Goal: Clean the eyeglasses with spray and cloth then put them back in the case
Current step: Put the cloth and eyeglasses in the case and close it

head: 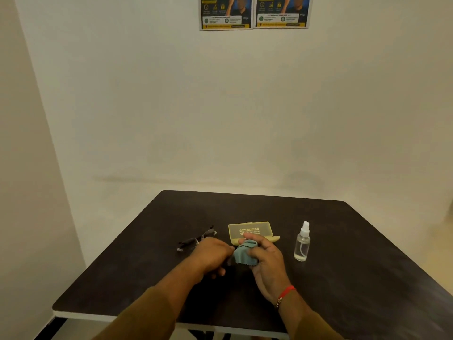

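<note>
The right hand (263,256) is gripping the cloth (244,253), with thumb and fingers curled and pinching the bunched fabric. The left hand (212,255) is meeting the cloth's left edge; its fingers are folded under, and whether they are pinching the cloth cannot be told from here. The glasses (196,240) are lying on the table (355,266), just beyond the left hand and apart from the cloth. The case (250,230) is lying behind both hands, lid open. The spray (302,242) is standing upright, to the right, well clear of the hands.

Hazards, as judged:
- The left knuckles are working close to the glasses; a careless sweep could be pushing them toward the table edge.
- A bunched cloth could be smearing rather than wiping; unfold before use.
- A right-hand reach could be tipping the slim spray.
</note>
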